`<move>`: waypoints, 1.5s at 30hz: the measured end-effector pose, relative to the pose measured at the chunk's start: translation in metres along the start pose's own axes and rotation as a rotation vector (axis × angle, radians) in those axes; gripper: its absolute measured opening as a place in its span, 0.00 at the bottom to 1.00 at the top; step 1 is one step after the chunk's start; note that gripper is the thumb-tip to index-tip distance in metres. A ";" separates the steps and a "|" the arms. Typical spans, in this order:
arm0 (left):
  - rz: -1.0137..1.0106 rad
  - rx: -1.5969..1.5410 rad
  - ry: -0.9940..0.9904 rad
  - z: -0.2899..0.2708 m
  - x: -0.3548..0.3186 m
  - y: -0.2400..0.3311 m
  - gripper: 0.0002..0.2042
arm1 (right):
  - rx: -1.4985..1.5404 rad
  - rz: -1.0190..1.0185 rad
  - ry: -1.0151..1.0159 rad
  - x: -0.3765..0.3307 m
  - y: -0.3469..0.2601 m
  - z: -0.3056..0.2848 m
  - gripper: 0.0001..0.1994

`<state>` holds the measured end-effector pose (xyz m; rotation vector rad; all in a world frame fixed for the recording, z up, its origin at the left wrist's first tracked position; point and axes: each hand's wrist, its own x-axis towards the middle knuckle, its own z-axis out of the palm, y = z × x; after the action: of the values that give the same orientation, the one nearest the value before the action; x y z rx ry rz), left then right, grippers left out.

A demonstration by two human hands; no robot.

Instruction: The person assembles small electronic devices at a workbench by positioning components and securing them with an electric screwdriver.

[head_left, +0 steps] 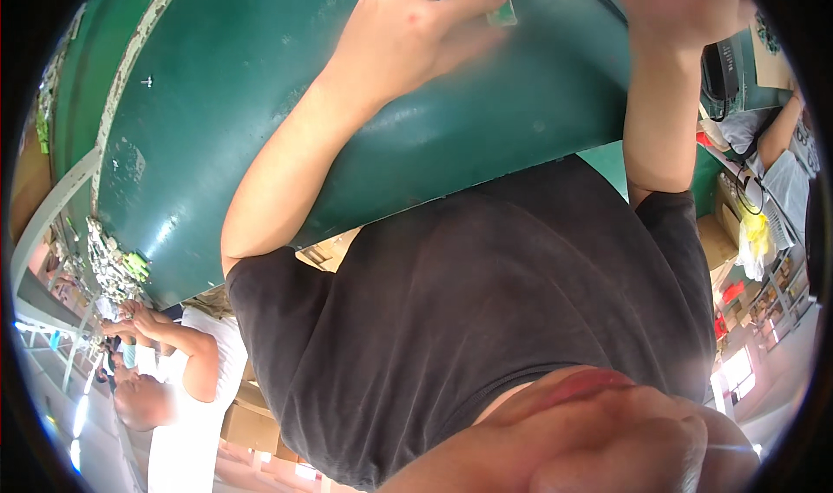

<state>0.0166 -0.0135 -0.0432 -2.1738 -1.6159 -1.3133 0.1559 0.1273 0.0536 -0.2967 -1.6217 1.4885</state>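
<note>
From here the bare left hand seems to be steadying a small, green, rectangular circuit board at top centre over the glossy green table, calling next for stillness, though with the right hand blurred at upper right, I can't tell how closed either grip is.

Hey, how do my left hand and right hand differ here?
Your left hand has a digit overlapping the green circuit board; your right hand is nearer the black device. Your left hand is mostly sharp, while your right hand is blurred, so its grip is unclear. Both are bare and partly cut off by the upper edge.
</note>
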 end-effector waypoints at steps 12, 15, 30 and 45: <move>-0.079 -0.112 -0.089 -0.005 -0.002 0.000 0.12 | 0.053 -0.022 -0.148 -0.023 0.020 0.008 0.16; -0.056 -0.168 -0.010 0.005 -0.010 -0.008 0.11 | -0.014 -0.029 -0.167 -0.023 0.020 0.010 0.17; -0.066 -0.109 -0.070 -0.006 -0.011 -0.006 0.11 | 0.191 0.063 -0.257 -0.005 0.037 0.032 0.18; -0.397 -0.032 -0.213 -0.034 0.013 0.007 0.17 | 0.385 0.025 -0.037 -0.017 0.036 0.022 0.20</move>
<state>0.0039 -0.0263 -0.0102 -2.1474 -2.2145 -1.2323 0.1360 0.1097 0.0169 -0.0741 -1.3261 1.7940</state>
